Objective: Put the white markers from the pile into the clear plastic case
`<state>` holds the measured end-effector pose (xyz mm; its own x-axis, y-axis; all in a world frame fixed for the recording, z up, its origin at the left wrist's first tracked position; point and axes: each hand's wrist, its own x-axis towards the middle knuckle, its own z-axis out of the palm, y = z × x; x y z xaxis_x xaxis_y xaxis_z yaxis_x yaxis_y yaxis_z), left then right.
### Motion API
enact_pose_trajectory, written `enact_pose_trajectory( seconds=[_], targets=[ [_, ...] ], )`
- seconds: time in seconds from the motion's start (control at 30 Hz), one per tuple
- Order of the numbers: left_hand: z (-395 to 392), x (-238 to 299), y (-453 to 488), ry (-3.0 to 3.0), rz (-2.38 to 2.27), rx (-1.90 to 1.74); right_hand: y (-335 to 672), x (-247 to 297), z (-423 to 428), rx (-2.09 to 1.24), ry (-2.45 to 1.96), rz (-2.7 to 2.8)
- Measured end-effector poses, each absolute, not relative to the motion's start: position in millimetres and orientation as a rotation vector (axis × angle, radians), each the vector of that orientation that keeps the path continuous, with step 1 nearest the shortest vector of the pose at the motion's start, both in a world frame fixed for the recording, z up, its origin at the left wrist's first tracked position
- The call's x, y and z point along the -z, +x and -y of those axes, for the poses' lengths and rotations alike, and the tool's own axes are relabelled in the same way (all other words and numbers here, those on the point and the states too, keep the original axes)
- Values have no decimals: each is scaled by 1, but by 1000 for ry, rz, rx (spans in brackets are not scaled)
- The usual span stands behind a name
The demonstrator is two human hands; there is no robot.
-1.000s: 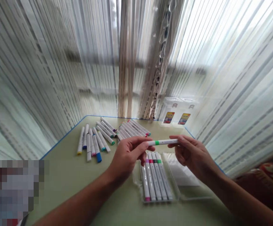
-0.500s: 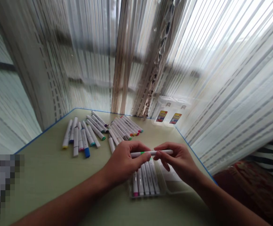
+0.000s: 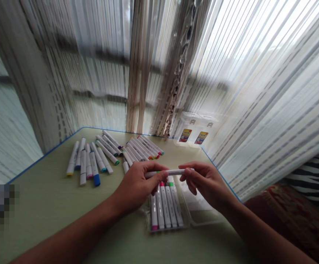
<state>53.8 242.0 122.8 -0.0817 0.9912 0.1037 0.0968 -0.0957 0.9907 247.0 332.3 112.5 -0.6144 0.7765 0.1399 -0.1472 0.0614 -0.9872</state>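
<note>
A white marker (image 3: 174,172) with a green band lies level between my two hands. My left hand (image 3: 143,179) is closed round its left end, thumb in front. At the other end, the fingertips of my right hand (image 3: 200,176) pinch the marker, with the lower fingers loosely curled. Just below is an open clear plastic case (image 3: 170,230). Several white markers (image 3: 166,209) lie side by side in its left half, showing red, dark and green bands and one pink end. The lid half (image 3: 200,211) spreads to the right, partly behind my right hand.
Loose markers lie in a left group (image 3: 89,161) and a farther middle group (image 3: 143,148) on the pale green table (image 3: 99,223). Two clear cases with labels (image 3: 194,130) stand at the back right corner. Striped string curtains (image 3: 107,73) hang behind the blue table edge.
Both hands have lifted slightly with the marker, showing more of the coloured bands in the case. My right hand has slid inward along the marker's end. The whole view has shifted a little.
</note>
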Motion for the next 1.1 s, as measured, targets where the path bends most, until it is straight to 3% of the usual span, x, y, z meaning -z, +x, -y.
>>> enact_pose_trajectory(
  seconds=[0.23, 0.87, 1.1],
  targets=[
    [-248, -116, 45, 1228, -1161, -1382, 247, -116, -334, -1837, -502, 1477],
    [-252, -112, 43, 1038, -980, -1553, 244, -111, -343, -1608, -642, 1351],
    [-249, -112, 43, 1180, -1108, -1487, 244, -109, -341, -1629, -675, 1432]
  ],
)
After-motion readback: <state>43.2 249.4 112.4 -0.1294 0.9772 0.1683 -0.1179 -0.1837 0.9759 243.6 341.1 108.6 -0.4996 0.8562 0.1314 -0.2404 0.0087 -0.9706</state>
